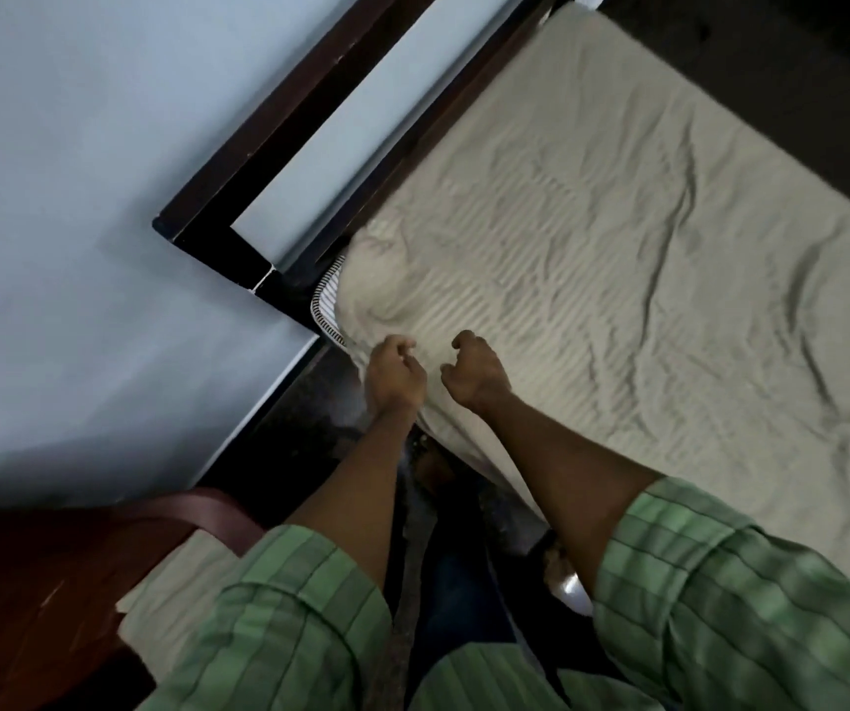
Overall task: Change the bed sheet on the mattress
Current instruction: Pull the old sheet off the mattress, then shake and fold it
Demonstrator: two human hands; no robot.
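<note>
Both hands work at the mattress [328, 305] corner: the left hand [394, 379] pinches the beige sheet [592, 238] edge, while the right hand [474, 374] is curled above the sheet, holding nothing.

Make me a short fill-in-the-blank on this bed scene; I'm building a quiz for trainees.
1. The sheet on the mattress is ____ in colour.
2. Both hands, left hand and right hand, work at the mattress ____.
3. The person's sleeves are ____ with stripes.
4. The bed frame is dark ____.

Missing words: beige; corner; green; wood
</note>
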